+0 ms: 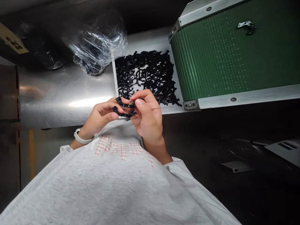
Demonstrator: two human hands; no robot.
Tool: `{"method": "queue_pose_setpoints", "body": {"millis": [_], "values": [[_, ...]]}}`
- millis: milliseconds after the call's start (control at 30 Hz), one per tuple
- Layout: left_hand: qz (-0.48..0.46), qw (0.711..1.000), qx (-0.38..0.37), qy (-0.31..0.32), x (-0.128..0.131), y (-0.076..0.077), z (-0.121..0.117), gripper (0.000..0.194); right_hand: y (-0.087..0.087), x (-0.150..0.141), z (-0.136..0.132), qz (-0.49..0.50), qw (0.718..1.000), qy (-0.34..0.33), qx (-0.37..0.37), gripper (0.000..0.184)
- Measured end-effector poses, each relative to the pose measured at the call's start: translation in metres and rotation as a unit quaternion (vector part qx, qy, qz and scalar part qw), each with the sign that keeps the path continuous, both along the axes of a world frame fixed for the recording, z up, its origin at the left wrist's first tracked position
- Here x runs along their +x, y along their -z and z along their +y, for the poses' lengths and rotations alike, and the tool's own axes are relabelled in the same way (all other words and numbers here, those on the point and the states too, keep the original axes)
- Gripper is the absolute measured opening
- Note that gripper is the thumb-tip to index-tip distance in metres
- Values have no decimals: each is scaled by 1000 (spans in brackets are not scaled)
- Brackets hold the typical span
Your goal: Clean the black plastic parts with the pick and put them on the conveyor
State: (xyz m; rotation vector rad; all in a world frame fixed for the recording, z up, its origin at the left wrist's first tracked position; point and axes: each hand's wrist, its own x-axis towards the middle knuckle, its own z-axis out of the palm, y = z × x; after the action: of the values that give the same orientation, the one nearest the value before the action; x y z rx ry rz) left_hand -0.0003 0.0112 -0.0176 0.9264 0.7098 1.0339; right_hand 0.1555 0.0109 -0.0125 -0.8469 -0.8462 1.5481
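A stainless steel drum [63, 93] runs across the left of a dim work area, and a green woven conveyor belt [225, 53] in a pale metal frame [248, 97] fills the upper right. Between them sits a white panel [145, 39], its surface mostly covered by a loose spread of small black plastic parts [146, 75] that reaches almost to its near edge. A clear plastic bag [98, 42] with dark contents lies just past the panel's left edge, and a yellow card punched with holes [11, 42] shows in the top left corner.

The person's hands are raised just off the panel's near edge, above the chest of a grey sweatshirt [112, 187]. The left hand [102, 115], with a white wristband [82, 137], and the right hand [147, 118] both close in a firm pinch on an upper black strip [124, 104] and a lower black strip [124, 114], the left at their left ends and the right fingers [140, 101] at their right ends. Exactly which fingers hold which strip is hard to tell. A thin metal pin [162, 108] extends from the right hand across the panel, though whether it is held or lying there is unclear. The strips seem held up clear of the heap to keep them apart from it and in easy view.
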Motion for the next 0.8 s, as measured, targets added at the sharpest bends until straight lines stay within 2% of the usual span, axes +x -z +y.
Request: {"method": "queue_pose_setpoints", "body": {"millis": [167, 267, 333, 400, 467, 533, 600, 633, 667, 733, 800], "values": [[-23, 1000, -8, -3, 1, 1, 0, 24, 0, 1, 3, 26, 999, -23, -20, 38], [-5, 1000, 1, -14, -3, 5, 6, 24, 5, 5, 6, 30, 999, -19, -22, 43], [44, 998, 30, -42, -8, 10, 22, 29, 10, 10, 7, 23, 999, -6, -26, 44], [124, 984, 99, -86, -12, 18, 57, 34, 15, 17, 8, 10, 999, 15, -46, 45], [221, 943, 202, -142, -14, 25, 109, 38, 19, 23, 9, -3, 997, 38, -69, 47], [310, 884, 285, -204, -15, 29, 173, 39, 23, 29, 9, -12, 996, 51, -68, 46], [395, 822, 330, -244, -14, 30, 235, 32, 25, 33, 8, -21, 996, 62, -62, 45], [445, 793, 336, -244, -14, 29, 262, 27, 26, 35, 8, -25, 996, 67, -61, 44], [501, 762, 329, -244, -14, 29, 283, 22, 27, 36, 7, -29, 995, 71, -61, 44], [629, 693, 269, -225, -17, 31, 310, 24, 28, 39, 6, -35, 994, 82, -63, 45], [660, 682, 234, -211, -24, 36, 317, 31, 30, 42, 4, -39, 992, 99, -68, 46]]}}
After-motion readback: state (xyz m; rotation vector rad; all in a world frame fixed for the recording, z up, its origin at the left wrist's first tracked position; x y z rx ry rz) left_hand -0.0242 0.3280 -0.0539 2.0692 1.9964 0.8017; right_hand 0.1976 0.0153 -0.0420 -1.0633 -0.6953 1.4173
